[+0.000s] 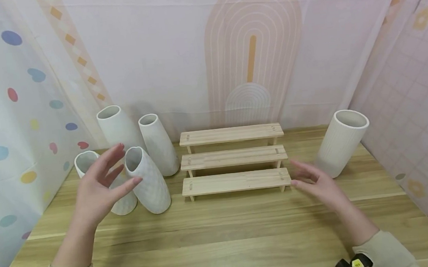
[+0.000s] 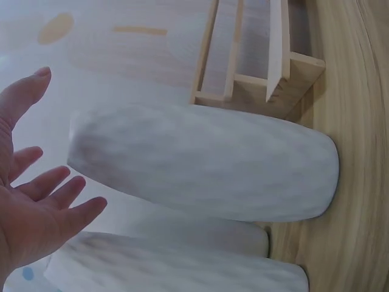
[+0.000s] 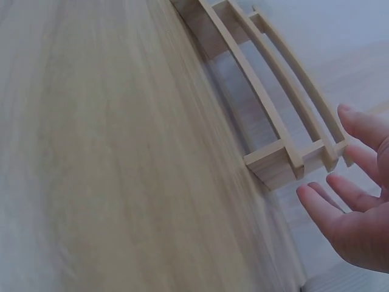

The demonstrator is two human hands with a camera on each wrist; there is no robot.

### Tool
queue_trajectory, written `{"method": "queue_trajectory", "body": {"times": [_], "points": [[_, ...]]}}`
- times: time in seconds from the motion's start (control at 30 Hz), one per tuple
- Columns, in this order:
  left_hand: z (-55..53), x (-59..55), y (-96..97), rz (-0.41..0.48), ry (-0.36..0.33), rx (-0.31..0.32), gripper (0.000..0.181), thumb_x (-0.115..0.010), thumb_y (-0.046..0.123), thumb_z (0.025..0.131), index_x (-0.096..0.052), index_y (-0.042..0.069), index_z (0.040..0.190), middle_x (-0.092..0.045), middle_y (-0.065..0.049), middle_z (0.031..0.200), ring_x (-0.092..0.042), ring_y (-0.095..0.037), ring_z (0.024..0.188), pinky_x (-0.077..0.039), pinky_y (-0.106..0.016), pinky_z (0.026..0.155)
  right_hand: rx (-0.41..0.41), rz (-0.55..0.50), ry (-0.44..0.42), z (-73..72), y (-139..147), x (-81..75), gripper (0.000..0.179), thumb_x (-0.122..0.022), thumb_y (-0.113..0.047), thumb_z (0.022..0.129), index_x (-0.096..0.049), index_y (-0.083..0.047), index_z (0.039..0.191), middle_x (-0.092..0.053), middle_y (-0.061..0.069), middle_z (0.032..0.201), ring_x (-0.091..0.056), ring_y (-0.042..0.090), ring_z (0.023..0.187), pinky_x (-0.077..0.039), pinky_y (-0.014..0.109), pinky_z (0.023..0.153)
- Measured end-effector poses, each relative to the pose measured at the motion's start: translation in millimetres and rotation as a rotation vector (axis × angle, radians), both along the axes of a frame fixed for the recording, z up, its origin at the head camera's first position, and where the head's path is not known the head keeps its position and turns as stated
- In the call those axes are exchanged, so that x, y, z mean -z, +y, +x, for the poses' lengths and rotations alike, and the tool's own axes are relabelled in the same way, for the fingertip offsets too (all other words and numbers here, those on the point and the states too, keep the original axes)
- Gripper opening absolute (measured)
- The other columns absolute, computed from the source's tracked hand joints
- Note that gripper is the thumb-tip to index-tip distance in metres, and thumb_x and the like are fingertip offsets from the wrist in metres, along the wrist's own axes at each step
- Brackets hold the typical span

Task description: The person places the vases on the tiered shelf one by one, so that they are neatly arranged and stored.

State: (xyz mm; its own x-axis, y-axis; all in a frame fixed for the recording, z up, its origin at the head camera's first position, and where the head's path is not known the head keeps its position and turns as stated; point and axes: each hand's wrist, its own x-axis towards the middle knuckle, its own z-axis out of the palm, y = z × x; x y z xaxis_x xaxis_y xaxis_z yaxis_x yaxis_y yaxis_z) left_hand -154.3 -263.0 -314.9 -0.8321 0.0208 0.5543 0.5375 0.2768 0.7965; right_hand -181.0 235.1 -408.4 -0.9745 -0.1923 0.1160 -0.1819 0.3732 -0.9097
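My left hand hovers in front of the white vases at the left, thumb and fingers spread, holding nothing. Nearest to it is a dimpled white vase, its top close to the thumb in the head view; in the left wrist view this vase lies past the fingertips. Another dimpled vase is partly hidden behind the hand. My right hand holds nothing either, its fingers loosely bent beside the right end of a three-step wooden stand. In the right wrist view, fingertips point toward the stand.
Two more white vases stand behind at the left, a wide one and a slim one. A ribbed cylindrical vase stands at the right, behind the right hand. A patterned curtain backs the wooden table.
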Motion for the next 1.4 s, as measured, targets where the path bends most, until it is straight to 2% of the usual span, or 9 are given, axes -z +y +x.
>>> {"method": "queue_trajectory", "body": {"times": [0.07, 0.23, 0.37, 0.6, 0.87, 1.13, 1.4], "points": [[-2.7, 2.7, -2.5, 0.017, -0.023, 0.03, 0.08, -0.073, -0.025, 0.071, -0.047, -0.003, 0.144, -0.054, -0.005, 0.141, -0.05, -0.013, 0.127, -0.045, -0.018, 0.098, -0.008, -0.01, -0.014, -0.9, 0, 1.8, 0.062, -0.07, -0.017, 0.094, -0.043, -0.002, 0.148, -0.043, 0.02, 0.148, -0.048, 0.038, 0.127, -0.045, 0.033, 0.096], [-8.7, 8.1, -6.4, -0.001, -0.06, 0.087, 0.085, -0.072, -0.022, 0.075, -0.041, 0.004, 0.15, -0.046, -0.013, 0.147, -0.048, -0.009, 0.128, -0.044, -0.014, 0.096, -0.032, -0.041, -0.024, -5.1, 0, 5.8, 0.06, -0.07, -0.012, 0.093, -0.045, -0.001, 0.146, -0.044, 0.024, 0.144, -0.048, 0.041, 0.125, -0.045, 0.021, 0.092], [-13.1, 11.5, -8.0, 0.0, -0.077, 0.122, 0.084, -0.071, -0.021, 0.078, -0.039, 0.005, 0.151, -0.042, -0.017, 0.149, -0.046, -0.008, 0.128, -0.043, -0.014, 0.096, -0.052, -0.043, -0.025, -9.3, 0, 8.4, 0.059, -0.07, -0.01, 0.093, -0.046, -0.001, 0.146, -0.044, 0.024, 0.145, -0.048, 0.041, 0.126, -0.044, 0.019, 0.091], [-17.5, 16.6, -10.4, 0.001, -0.083, 0.149, 0.08, -0.067, -0.02, 0.082, -0.037, 0.004, 0.152, -0.048, -0.001, 0.141, -0.053, -0.004, 0.12, -0.045, -0.014, 0.093, -0.079, 0.002, -0.019, -15.7, -2, 10.1, 0.058, -0.07, -0.011, 0.093, -0.047, 0.0, 0.145, -0.043, 0.025, 0.146, -0.049, 0.042, 0.124, -0.046, 0.029, 0.093], [-21.8, 21.2, -11.8, 0.001, -0.07, 0.195, 0.075, -0.061, -0.02, 0.086, -0.034, 0.002, 0.153, -0.046, 0.001, 0.144, -0.053, -0.005, 0.12, -0.044, -0.014, 0.094, -0.079, 0.017, -0.006, -20.2, -3, 11.5, 0.054, -0.071, -0.008, 0.092, -0.051, 0.003, 0.141, -0.048, 0.025, 0.142, -0.054, 0.038, 0.117, -0.049, 0.023, 0.087], [-21.3, 21.8, -10.6, 0.027, -0.085, 0.19, 0.073, -0.063, -0.019, 0.086, -0.037, 0.001, 0.151, -0.05, 0.002, 0.142, -0.055, -0.005, 0.12, -0.046, -0.015, 0.093, -0.109, 0.041, 0.054, -27.1, -4, 16.8, 0.048, -0.071, -0.003, 0.091, -0.055, 0.007, 0.135, -0.052, 0.026, 0.137, -0.059, 0.032, 0.108, -0.05, 0.022, 0.085], [-17.1, 20.1, -7.5, 0.098, -0.109, 0.127, 0.073, -0.069, -0.021, 0.08, -0.048, 0.003, 0.146, -0.061, 0.002, 0.127, -0.062, -0.008, 0.109, -0.051, -0.017, 0.086, -0.094, 0.071, 0.057, -27.1, -6, 14.4, 0.045, -0.071, -0.001, 0.09, -0.058, 0.008, 0.132, -0.051, 0.028, 0.136, -0.058, 0.026, 0.101, -0.051, 0.022, 0.08]]}}
